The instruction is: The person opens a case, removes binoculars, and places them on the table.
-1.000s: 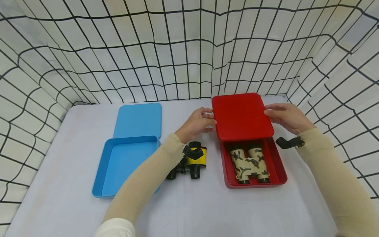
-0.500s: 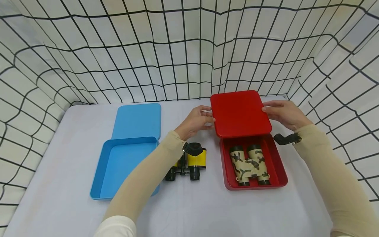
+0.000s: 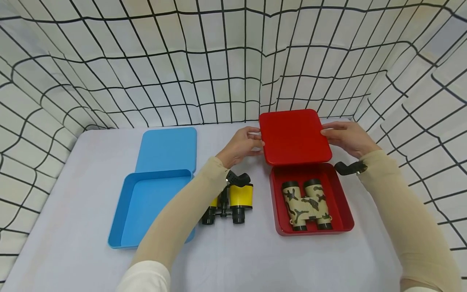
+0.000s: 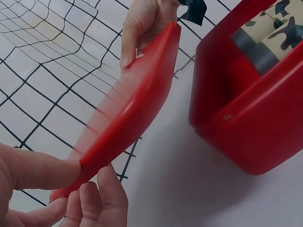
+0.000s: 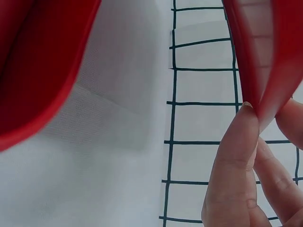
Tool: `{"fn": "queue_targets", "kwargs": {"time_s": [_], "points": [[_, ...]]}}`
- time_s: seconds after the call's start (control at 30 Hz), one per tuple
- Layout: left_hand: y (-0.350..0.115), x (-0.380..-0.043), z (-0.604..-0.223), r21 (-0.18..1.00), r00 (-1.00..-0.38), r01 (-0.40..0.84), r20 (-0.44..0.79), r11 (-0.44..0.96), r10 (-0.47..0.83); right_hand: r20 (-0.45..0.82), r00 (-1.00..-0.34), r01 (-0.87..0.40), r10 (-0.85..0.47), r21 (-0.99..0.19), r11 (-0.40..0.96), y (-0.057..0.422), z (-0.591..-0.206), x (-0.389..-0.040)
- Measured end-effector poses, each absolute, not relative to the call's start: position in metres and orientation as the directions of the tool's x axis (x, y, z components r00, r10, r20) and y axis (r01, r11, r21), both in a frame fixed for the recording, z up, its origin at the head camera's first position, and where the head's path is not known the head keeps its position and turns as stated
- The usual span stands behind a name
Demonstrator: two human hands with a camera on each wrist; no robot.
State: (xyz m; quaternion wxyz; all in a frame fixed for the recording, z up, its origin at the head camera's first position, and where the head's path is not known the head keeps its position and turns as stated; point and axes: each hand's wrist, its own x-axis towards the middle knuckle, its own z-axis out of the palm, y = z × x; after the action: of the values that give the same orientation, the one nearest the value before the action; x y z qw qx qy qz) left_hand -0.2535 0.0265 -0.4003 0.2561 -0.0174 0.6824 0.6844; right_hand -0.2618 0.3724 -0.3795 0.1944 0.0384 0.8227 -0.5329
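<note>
My left hand pinches the left edge of a flat red lid, thumb on top and fingers beneath in the left wrist view. At the opposite edge, my right hand grips the same lid between thumb and fingers. The lid is held just behind the red box, with a gap between them in the left wrist view. Inside the box lie camouflage binoculars, fully in sight from above. Yellow and black binoculars lie on the table left of the box, partly hidden by my left forearm.
A blue box stands on the left of the white table, its right side partly behind my left sleeve. Behind it lies a flat blue lid. Black netting over white sheeting encloses the back and sides.
Both hands have carried the red lid backward, away from the box front. More of the box and the camouflage binoculars' far ends now show.
</note>
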Motion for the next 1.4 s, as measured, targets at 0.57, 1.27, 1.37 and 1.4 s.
{"fn": "queue_targets", "kwargs": {"time_s": [0.57,1.27,1.37,1.4], "points": [[0.030,-0.269,-0.419,0.933,-0.881,-0.358,-0.354,0.047,0.313,-0.401,-0.910,0.306,-0.109,-0.824,0.476,0.374,-0.392,-0.279],[0.031,-0.278,-0.433,0.923,-0.867,-0.374,-0.382,0.090,0.319,-0.474,-0.863,0.337,-0.173,-0.796,0.502,0.369,-0.398,-0.295],[0.031,-0.278,-0.433,0.918,-0.861,-0.386,-0.395,0.095,0.321,-0.492,-0.851,0.349,-0.184,-0.791,0.503,0.369,-0.400,-0.297],[0.030,-0.278,-0.434,0.915,-0.858,-0.391,-0.401,0.098,0.321,-0.499,-0.846,0.354,-0.186,-0.789,0.502,0.369,-0.400,-0.298]]}}
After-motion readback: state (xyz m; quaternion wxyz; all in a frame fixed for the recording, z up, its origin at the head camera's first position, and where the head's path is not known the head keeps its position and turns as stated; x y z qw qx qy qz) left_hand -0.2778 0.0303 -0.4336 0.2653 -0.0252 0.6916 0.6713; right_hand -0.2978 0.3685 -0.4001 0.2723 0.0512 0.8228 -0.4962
